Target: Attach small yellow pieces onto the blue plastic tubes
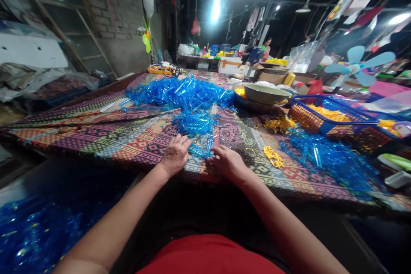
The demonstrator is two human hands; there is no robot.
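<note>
On the patterned cloth, my left hand (176,154) rests near the table's front edge, its fingers bent and drawn together; what lies under its fingertips is hidden. Opposite it, my right hand (229,162) has curled fingers with the tips close to a clear blue plastic piece (209,143); whether they grip it is too blurred to tell. More thin blue pieces (198,150) lie between both hands. Just beyond them sits a small heap of blue plastic pieces (194,122), joining a larger blue pile (180,92). Small dark pieces (245,156) lie right of my right hand.
Yellow pieces (272,157) lie to the right, near another blue pile (324,156). Behind are stacked bowls (266,94), a blue basket (334,125) with yellow parts and a fan (355,68). Blue pieces (35,231) fill the lower left. A person (266,47) is far back.
</note>
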